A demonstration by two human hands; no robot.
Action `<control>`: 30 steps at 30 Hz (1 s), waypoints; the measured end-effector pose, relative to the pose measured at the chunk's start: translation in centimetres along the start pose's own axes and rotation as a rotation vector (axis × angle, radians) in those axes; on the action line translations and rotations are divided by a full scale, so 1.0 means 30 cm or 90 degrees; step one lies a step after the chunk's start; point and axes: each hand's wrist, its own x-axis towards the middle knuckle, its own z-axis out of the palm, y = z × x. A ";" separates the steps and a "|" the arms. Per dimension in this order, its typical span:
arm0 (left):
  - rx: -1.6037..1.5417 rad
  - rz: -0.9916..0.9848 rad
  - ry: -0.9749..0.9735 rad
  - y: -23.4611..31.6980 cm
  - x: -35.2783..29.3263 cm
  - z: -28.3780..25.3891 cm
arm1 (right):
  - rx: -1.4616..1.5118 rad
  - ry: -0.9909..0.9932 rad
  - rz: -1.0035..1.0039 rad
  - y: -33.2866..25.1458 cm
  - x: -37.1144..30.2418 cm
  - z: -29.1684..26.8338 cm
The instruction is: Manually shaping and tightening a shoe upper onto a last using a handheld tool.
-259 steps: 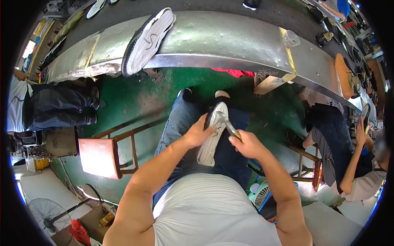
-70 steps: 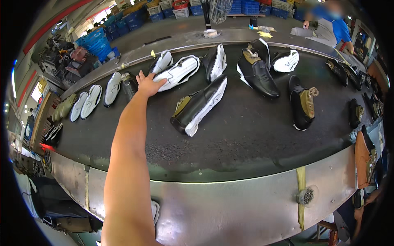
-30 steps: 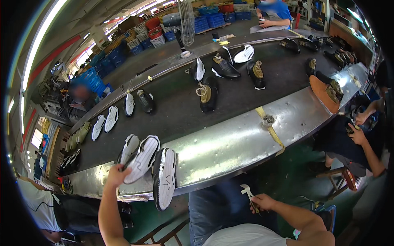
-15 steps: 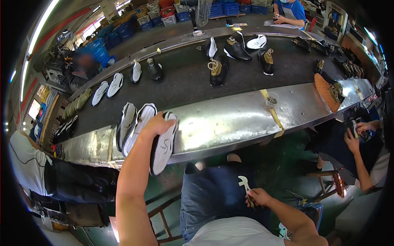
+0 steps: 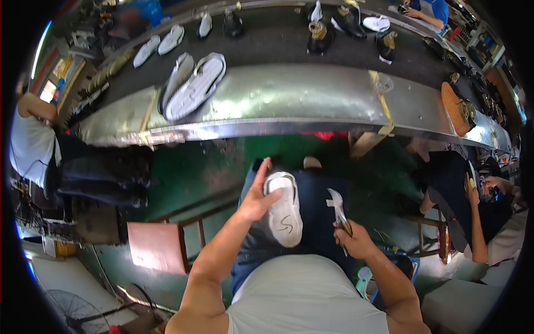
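1. A white shoe (image 5: 285,209) is held sole-up over the lap, toe toward the body, heel toward the conveyor (image 5: 289,106).
2. The left hand (image 5: 257,196) is clasped on the shoe's left edge near the heel, fingers curled over the rim of the sole; the shoe is firmly gripped.
3. The right hand (image 5: 351,240) is closed around the handles of a metal plier tool (image 5: 337,207); the tool's head is pointed up, just beside the shoe's right side, not touching it.
4. Progress, as judged: the shoe is brought to the lap and the tool is in hand, but the tool is not yet applied to the shoe. Work on this shoe looks barely started.
5. A dark mark is seen on the sole near the toe; what it is cannot be told.
6. Left to do, as judged: two white shoes (image 5: 192,86) are laid sole-up at the conveyor's near metal edge, well apart from the hands, apparently waiting.
7. Further back on the dark belt more shoes are seen: white ones (image 5: 160,45) at left, dark ones (image 5: 339,25) at centre and right. Whether they are finished cannot be told.
8. Containers: no bin, box or tray is clearly seen near the hands. Shoes are carried loose on the belt.
9. A red stool (image 5: 156,247) is stood at left of the lap, nothing on it.
10. Other people are seated at left (image 5: 33,142) and right (image 5: 478,211) of the line; their hands are kept apart from the shoe.
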 end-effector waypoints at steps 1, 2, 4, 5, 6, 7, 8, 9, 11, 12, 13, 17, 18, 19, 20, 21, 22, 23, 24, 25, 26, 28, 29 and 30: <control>0.014 -0.060 -0.042 -0.038 -0.022 0.009 | -0.101 -0.016 -0.015 -0.052 -0.013 0.005; 0.027 -0.117 -0.086 -0.063 -0.028 0.015 | -0.202 -0.034 -0.034 -0.089 -0.019 0.017; 0.067 -0.125 -0.074 -0.056 -0.029 0.030 | -0.224 -0.057 -0.057 -0.117 -0.019 0.050; 0.075 -0.127 -0.078 -0.047 -0.018 0.033 | -0.219 -0.072 -0.102 -0.142 -0.014 0.068; 0.084 -0.131 -0.083 -0.036 -0.017 0.037 | -0.212 -0.086 -0.147 -0.157 -0.011 0.089; 0.083 -0.132 -0.082 -0.047 -0.024 0.035 | -0.210 -0.098 -0.145 -0.152 0.004 0.104; 0.125 -0.109 -0.085 -0.062 -0.027 0.030 | -0.210 -0.099 -0.144 -0.148 0.018 0.120; 0.167 -0.086 -0.089 -0.065 -0.028 0.033 | -0.190 -0.095 -0.140 -0.144 0.033 0.132; 0.176 -0.086 -0.088 -0.062 -0.034 0.034 | -0.168 -0.091 -0.139 -0.133 0.066 0.136; 0.185 -0.088 -0.086 -0.059 -0.039 0.036 | -0.136 -0.113 -0.118 -0.138 0.079 0.137; 0.185 -0.089 -0.085 -0.059 -0.040 0.039 | -0.104 -0.136 -0.098 -0.148 0.091 0.138; 0.198 -0.106 -0.085 -0.057 -0.035 0.040 | 0.009 -0.257 -0.011 -0.235 0.141 0.081; 0.209 -0.104 -0.084 -0.053 -0.027 0.035 | 0.273 -0.317 0.089 -0.271 0.148 0.058; 0.207 -0.104 -0.083 -0.051 -0.021 0.032 | 0.331 -0.310 0.104 -0.253 0.150 0.070; 0.219 -0.108 -0.089 -0.049 -0.016 0.030 | 0.389 -0.301 0.120 -0.229 0.144 0.087; 0.232 -0.111 -0.093 -0.046 -0.011 0.029 | 0.387 -0.302 0.121 -0.224 0.135 0.102; 0.231 -0.111 -0.092 -0.044 -0.008 0.029 | 0.255 -0.258 0.068 -0.223 0.125 0.115; 0.274 -0.112 -0.085 -0.043 -0.007 0.030 | 0.123 -0.213 0.014 -0.227 0.122 0.119; 0.318 -0.118 -0.082 -0.040 -0.010 0.031 | 0.125 -0.210 0.016 -0.238 0.124 0.114; 0.326 -0.120 -0.065 -0.022 -0.006 0.040 | 0.108 -0.223 0.060 -0.259 0.137 0.101; 0.326 -0.123 -0.068 -0.032 -0.003 0.032 | 0.092 -0.236 0.103 -0.275 0.152 0.089; 0.297 -0.102 -0.036 -0.049 0.011 0.018 | 0.069 -0.257 0.122 -0.274 0.185 0.078; 0.295 -0.097 -0.013 -0.056 0.005 0.014 | -0.045 -0.231 0.085 -0.264 0.193 0.080; 0.294 -0.097 -0.010 -0.070 0.006 0.004 | -0.159 -0.205 0.047 -0.249 0.211 0.084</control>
